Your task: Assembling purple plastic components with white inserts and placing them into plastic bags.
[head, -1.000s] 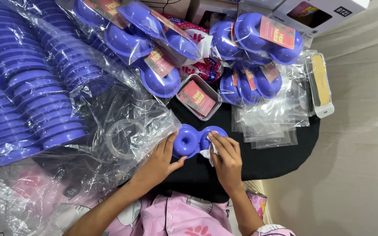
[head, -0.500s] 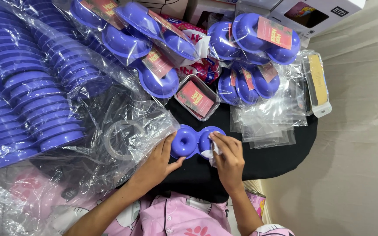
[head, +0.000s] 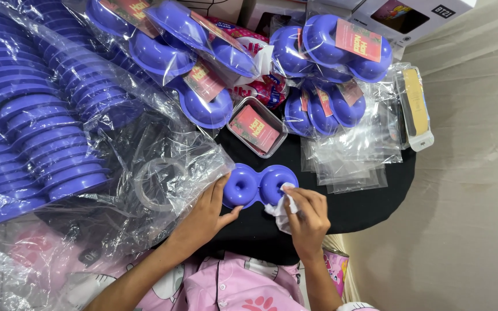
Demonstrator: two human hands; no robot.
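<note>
A purple two-ring plastic mould [head: 256, 184] lies on the black table [head: 364, 207] in front of me. My left hand [head: 204, 216] grips its left ring from the side. My right hand [head: 306, 216] pinches a white cloth [head: 279, 207] and presses it against the right ring. Part of the cloth is hidden under my fingers.
Stacks of purple moulds in clear plastic [head: 36, 115] fill the left. Bagged moulds with red cards [head: 341, 52] lie at the back, a clear box of red cards [head: 256, 128] in the middle, empty clear bags [head: 347, 155] and a narrow box [head: 415, 106] at right.
My right hand has shifted the white cloth a little over the right ring. My left hand keeps its hold on the mould.
</note>
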